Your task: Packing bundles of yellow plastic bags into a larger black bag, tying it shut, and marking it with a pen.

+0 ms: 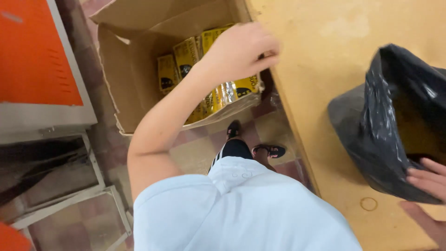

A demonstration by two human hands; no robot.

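L hand [239, 51] grip closed on yellow packet [241, 87] over cardboard box [134, 69], R hand [426, 179] gripping black bag [385, 125]

Black bag [371, 135] on wooden table [320, 56]

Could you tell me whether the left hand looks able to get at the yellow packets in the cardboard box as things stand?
Probably yes: the left hand is already over the open cardboard box, right above the yellow packets, with the flaps folded back and nothing between them.
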